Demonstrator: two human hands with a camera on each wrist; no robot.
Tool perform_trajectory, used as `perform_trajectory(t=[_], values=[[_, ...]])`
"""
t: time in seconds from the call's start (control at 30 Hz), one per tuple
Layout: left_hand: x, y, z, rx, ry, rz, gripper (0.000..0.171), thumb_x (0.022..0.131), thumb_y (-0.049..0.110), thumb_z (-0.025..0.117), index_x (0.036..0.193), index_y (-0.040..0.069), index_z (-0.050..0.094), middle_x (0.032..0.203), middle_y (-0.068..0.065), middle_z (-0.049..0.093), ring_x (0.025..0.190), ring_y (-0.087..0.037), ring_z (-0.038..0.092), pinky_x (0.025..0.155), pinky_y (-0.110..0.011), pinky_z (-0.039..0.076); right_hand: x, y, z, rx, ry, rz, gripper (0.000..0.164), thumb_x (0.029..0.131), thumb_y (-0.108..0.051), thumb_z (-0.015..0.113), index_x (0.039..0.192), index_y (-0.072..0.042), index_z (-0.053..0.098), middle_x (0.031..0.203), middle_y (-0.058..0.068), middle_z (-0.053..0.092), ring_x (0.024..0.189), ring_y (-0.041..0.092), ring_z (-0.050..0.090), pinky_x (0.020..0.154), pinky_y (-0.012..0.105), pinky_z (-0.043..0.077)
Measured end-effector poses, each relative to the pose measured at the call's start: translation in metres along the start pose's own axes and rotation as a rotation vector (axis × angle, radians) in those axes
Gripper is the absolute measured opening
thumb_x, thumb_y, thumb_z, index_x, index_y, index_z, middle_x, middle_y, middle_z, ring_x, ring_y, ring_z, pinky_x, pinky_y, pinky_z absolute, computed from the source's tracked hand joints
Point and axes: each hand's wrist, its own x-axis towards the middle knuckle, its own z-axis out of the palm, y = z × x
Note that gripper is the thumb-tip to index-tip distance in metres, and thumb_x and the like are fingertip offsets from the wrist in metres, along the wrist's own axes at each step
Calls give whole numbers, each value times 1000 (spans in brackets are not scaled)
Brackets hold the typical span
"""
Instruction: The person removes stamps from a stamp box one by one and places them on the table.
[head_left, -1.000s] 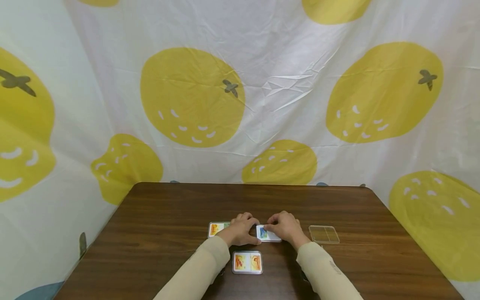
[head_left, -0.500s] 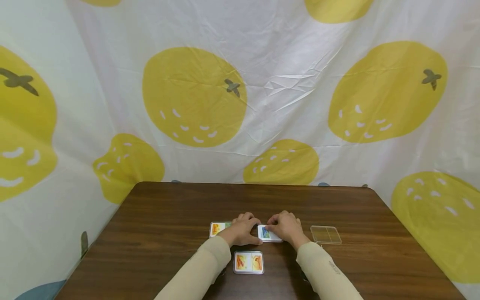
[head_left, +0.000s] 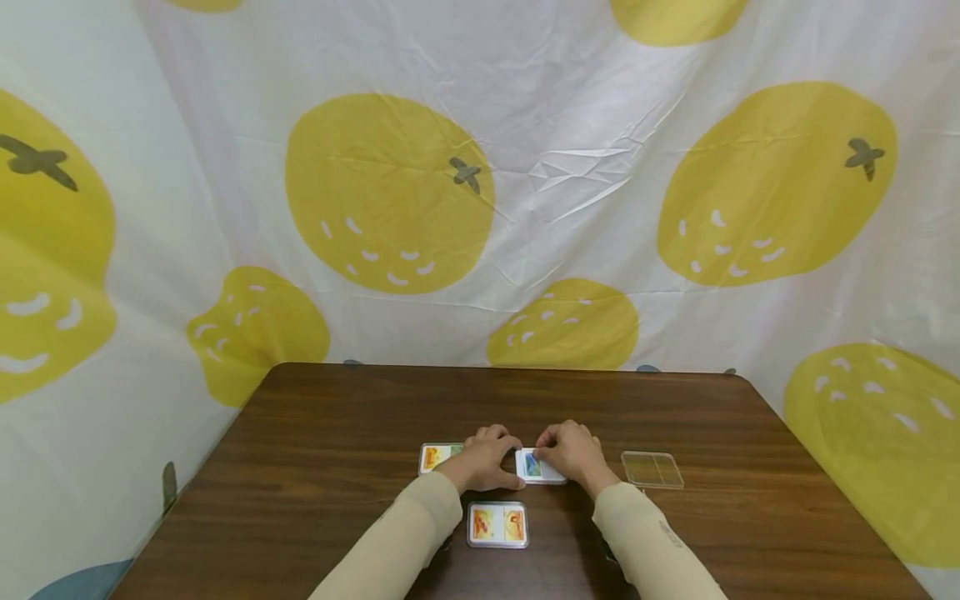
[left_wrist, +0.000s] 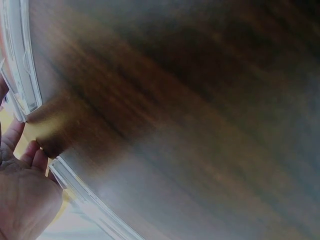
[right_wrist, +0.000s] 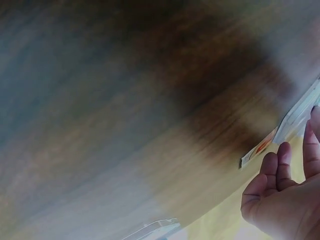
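Observation:
In the head view, a clear plastic card case (head_left: 553,472) lies on the table with a blue-pictured card (head_left: 532,465) at its left half. My left hand (head_left: 486,460) holds the case at its left end, index finger at the far corner and thumb at the near corner. From the right, my right hand (head_left: 576,454) reaches over the case, thumb and index finger pinching at the blue card's far edge. Its palm hides part of the case's right side. The left wrist view has the left hand (left_wrist: 30,200) with a fingertip against a clear case edge (left_wrist: 27,65).
A case with two orange-pictured cards (head_left: 497,525) lies nearer the person. Another card case (head_left: 437,457) is partly behind the left hand. A see-through empty lid or tray (head_left: 652,470) rests right of the hands on the brown wooden table (head_left: 360,417). A fruit-patterned cloth (head_left: 540,208) hangs behind.
The view has shifted slightly. The right thumb has slid a little to the right over the blue card; the left hand keeps its place at the case.

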Motion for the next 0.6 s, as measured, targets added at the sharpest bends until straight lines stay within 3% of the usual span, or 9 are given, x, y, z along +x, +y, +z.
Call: perform_trajectory(t=[0.2, 0.3, 0.43, 0.6], values=[[-1, 1, 0, 8, -2, -4, 58, 85, 44, 76, 133, 18, 57, 137, -6, 45, 130, -27, 39, 108, -46, 30, 1, 0, -2, 42, -20, 17, 8, 85, -21, 77, 80, -17, 73, 80, -5, 66, 79, 19, 56, 81, 51, 39], [0, 1, -1, 3, -7, -12, 58, 86, 44, 76, 134, 18, 57, 138, -6, 44, 131, -28, 38, 109, -46, 29, 2, 1, -1, 103, -47, 53, 7, 86, -20, 76, 81, -15, 73, 79, -3, 64, 70, 18, 54, 69, 41, 44], [0, 1, 0, 0, -11, -15, 58, 86, 44, 75, 134, 18, 56, 138, -6, 44, 132, -27, 37, 109, -46, 29, 2, 2, -2, 228, -90, 111, 7, 88, -17, 74, 85, -11, 72, 79, 1, 61, 61, 18, 49, 48, 30, 40], [-1, 1, -1, -6, -15, -15, 57, 86, 44, 75, 134, 19, 57, 138, -5, 44, 132, -27, 37, 109, -46, 29, 0, 3, -8, 314, -116, 125, 6, 89, -13, 73, 87, -8, 73, 84, 2, 63, 69, 19, 52, 54, 29, 41]])
